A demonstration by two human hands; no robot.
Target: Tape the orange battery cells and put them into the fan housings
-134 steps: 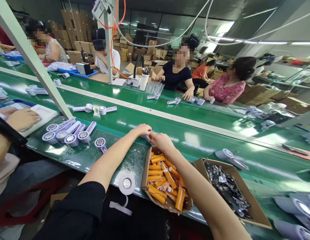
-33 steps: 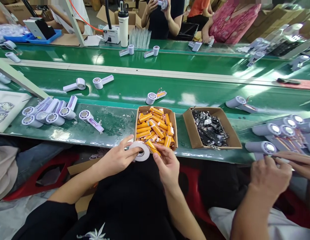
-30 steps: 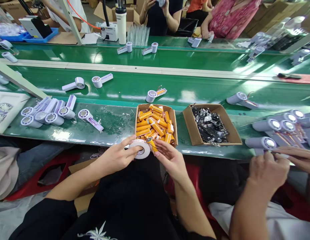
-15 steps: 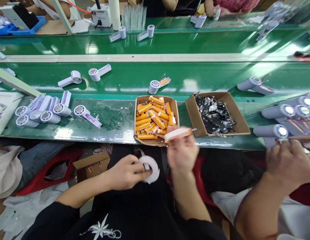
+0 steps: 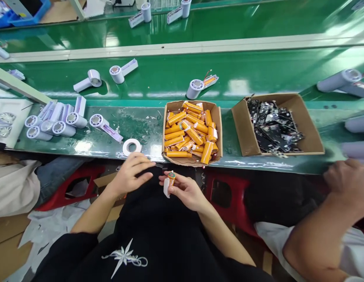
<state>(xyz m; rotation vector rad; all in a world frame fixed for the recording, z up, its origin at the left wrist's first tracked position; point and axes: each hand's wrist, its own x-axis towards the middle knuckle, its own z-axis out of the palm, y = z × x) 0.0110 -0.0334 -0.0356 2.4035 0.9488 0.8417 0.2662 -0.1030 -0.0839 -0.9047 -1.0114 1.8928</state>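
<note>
In my right hand (image 5: pixel 186 191) is an orange battery cell (image 5: pixel 171 178), gripped between thumb and fingers, its round end tilted up. A strip of white tape (image 5: pixel 167 188) hangs from the cell's side. My left hand (image 5: pixel 133 174) holds nothing; its fingers are apart, just in front of the bench edge. Close behind those fingers a roll of white tape (image 5: pixel 132 147) lies flat on the bench. Beyond my right hand stands a cardboard box (image 5: pixel 219 133) full of orange battery cells (image 5: pixel 193 131).
Another cardboard box (image 5: pixel 243 129) holds black circuit boards (image 5: pixel 272 125). White fan housings (image 5: pixel 64 128) cluster on the left of the bench (image 5: pixel 140 117). Several more lie on the green belt (image 5: pixel 158 78), one a housing with an orange cell (image 5: pixel 195 89). A co-worker's arm (image 5: pixel 323 227) is at right.
The tape roll has gone from my left hand onto the bench. My right hand has come down and left with the battery cell, away from the box. The view has shifted.
</note>
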